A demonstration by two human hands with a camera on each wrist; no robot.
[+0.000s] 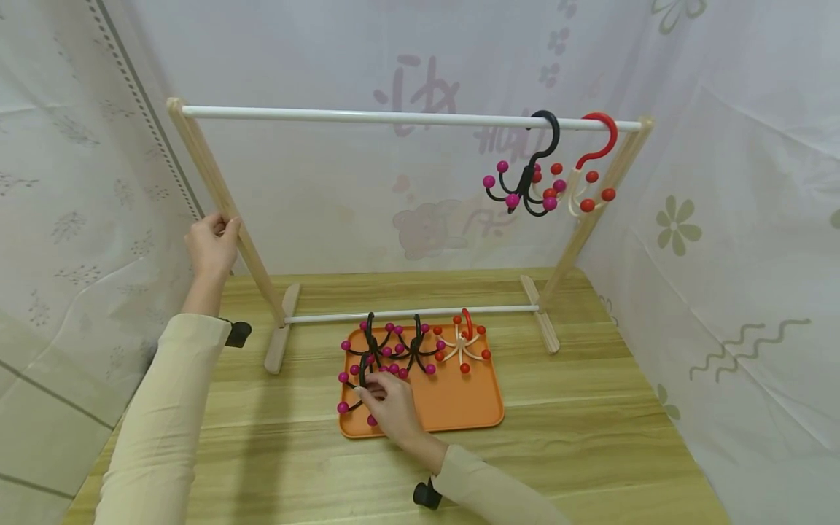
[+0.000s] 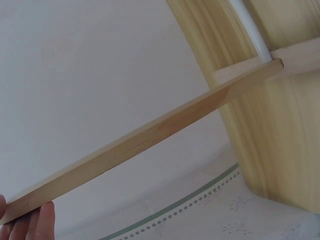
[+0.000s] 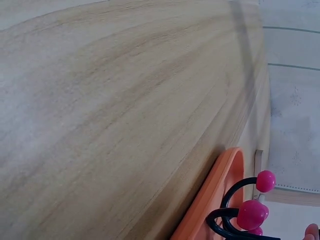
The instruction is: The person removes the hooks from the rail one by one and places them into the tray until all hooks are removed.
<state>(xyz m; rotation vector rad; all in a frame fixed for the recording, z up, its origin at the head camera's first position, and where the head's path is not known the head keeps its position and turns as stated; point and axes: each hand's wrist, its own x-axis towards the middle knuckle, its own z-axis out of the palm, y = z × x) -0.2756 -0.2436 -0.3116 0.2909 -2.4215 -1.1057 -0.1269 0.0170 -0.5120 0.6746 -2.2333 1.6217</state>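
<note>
Right hand is over the near left part of an orange tray, thumb and fingertips pinching a black hook near its curved top. The pinched hook lies just left of that palm, ball-tipped arms fanned toward the tray's left side. Long axis looks roughly upright, curve uppermost; exact tilt unclear, fingers cover the stem. Arms resting on the tray or slightly above it: cannot tell.

White rail of the rack runs crosswise, above and beyond the pinched hook, well apart from it. Right hand is clearly the nearer to the hook; left hand is higher and off to the left, gripping the left upright partway along.

Look of the pinched hook: dark, smooth, thin arms that bend outward, magenta balls at the tips; the right wrist view shows some balls close to the tray's rim.

Behind it on the tray, two more black hooks side by side; right of them, a cream hook with a red top. Toward the rail's right end hang a black hanger and a red-topped hanger. Tray and rack stand on a wood-grained table
</note>
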